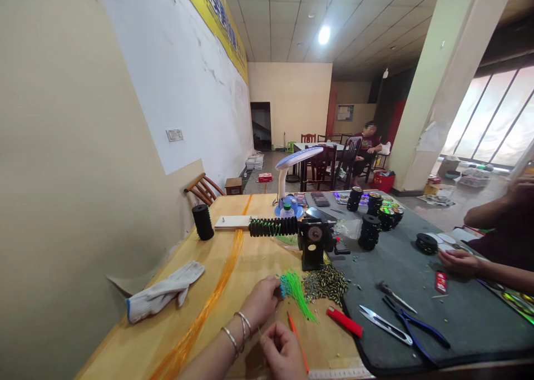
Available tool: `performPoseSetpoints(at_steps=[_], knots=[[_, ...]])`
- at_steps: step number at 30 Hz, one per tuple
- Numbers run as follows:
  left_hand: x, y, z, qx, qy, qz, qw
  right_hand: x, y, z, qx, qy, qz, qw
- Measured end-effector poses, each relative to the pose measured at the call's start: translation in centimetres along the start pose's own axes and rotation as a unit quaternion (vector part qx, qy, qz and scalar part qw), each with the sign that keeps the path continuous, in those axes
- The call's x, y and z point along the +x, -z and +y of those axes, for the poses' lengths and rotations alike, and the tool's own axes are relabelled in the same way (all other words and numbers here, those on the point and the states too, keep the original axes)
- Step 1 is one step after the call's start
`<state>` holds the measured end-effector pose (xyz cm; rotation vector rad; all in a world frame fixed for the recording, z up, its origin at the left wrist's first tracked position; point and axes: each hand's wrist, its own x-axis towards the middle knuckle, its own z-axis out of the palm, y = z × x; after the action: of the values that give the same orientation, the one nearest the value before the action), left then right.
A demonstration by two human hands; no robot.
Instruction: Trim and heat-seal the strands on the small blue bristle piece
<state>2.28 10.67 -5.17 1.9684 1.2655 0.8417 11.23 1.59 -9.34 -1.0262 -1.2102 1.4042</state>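
Observation:
My left hand [263,302], with bangles at the wrist, has its fingers bent together at the small blue beads [285,286]. Whatever sits between those fingertips is hidden. A bundle of bright green strands [301,297] fans out from the beads. Closer to me, my right hand [283,351] is closed in a pinch. A faint thin line [260,331] shows at its fingertips. An orange pencil-like stick [295,335] lies just beside that hand. Beyond both hands stands a black hand-cranked winder [314,238], its ribbed black roller [273,226] wound with green line.
Small metal-coloured pieces [327,284] are heaped before the winder. Right lie a red lighter [344,321], thread snips [386,324] and blue-handled pliers [417,327]. Orange strands [212,302] and a white glove [164,292] lie left. A co-worker's hand [459,262] rests at the right.

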Motion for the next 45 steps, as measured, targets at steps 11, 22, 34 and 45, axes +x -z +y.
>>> performPoseSetpoints(at_steps=[11,22,34,45], knots=[[-2.6,1.6,1.0,-0.292,0.126,0.047,0.947,-0.5,-0.5,-0.2,0.128,-0.007,0.071,0.989],[-9.0,1.9,3.2,-0.56,0.302,0.074,0.768,-0.9,-2.1,-1.2,0.162,0.018,0.071,0.984],[-9.8,1.7,3.0,-0.62,0.293,0.064,0.725,-0.5,-2.1,-0.4,0.17,0.001,0.042,0.985],[-9.9,1.6,2.9,-0.595,0.28,0.063,0.75,-0.7,-2.0,-1.0,0.183,-0.005,0.048,0.982]])
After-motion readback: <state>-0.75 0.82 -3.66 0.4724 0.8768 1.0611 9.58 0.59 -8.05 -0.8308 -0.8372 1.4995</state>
